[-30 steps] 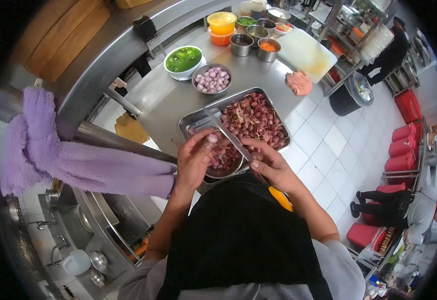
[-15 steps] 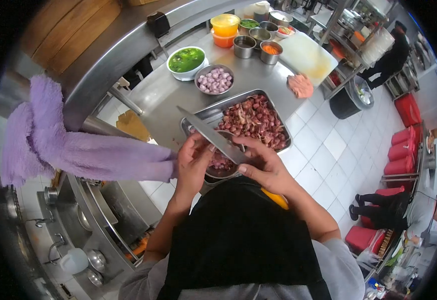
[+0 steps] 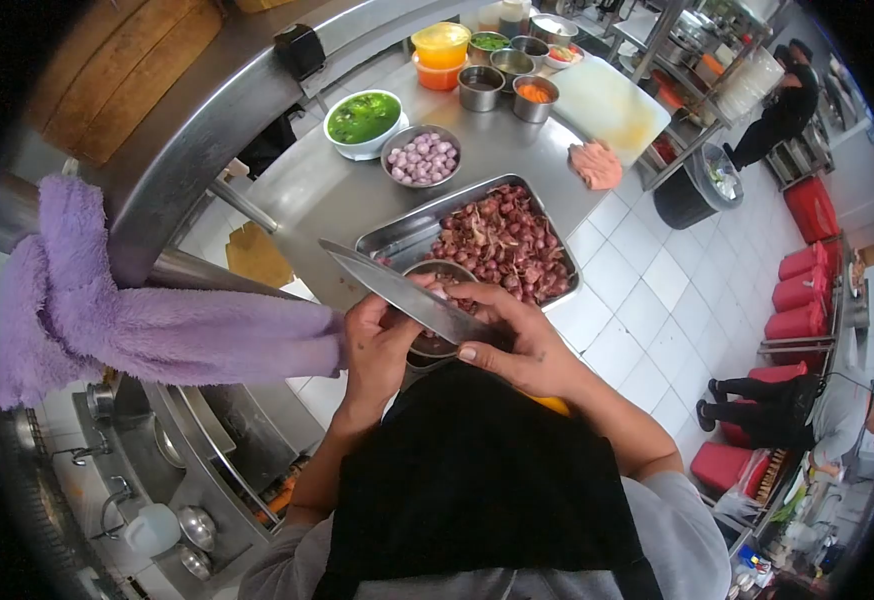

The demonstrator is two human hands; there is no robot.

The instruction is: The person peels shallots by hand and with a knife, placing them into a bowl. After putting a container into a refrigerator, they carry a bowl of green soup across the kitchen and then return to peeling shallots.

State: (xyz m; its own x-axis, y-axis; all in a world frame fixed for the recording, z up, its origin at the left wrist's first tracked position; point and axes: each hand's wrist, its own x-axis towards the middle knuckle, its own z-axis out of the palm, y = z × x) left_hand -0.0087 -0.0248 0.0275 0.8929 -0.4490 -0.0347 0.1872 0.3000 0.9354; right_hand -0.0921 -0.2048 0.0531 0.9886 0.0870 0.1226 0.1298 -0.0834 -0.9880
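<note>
A knife (image 3: pixel 389 288) with a broad steel blade is in my right hand (image 3: pixel 522 345), which grips it near the handle end, thumb along it. Its tip points up and left. My left hand (image 3: pixel 377 345) is closed just under the blade, which hides what its fingers hold. Below both hands stands a metal bowl (image 3: pixel 437 268) with pinkish pieces or skins in it, partly covered by the hands. Behind it, a steel tray (image 3: pixel 389 240) holds a heap of unpeeled red shallots (image 3: pixel 502 240). Farther back, peeled shallots (image 3: pixel 423 160) fill a small metal bowl (image 3: pixel 387 168).
A white bowl of green pieces in liquid (image 3: pixel 364 118), stacked tubs (image 3: pixel 441 55), several metal containers (image 3: pixel 481 90), a white cutting board (image 3: pixel 607 105) and a pink cloth (image 3: pixel 595 165) stand on the steel table. A purple towel (image 3: pixel 207 325) hangs left. Two people are at right.
The knife's tip has swung left and slightly down, so the blade lies flatter. Both hands stay close together over the bowl. The view has shifted slightly.
</note>
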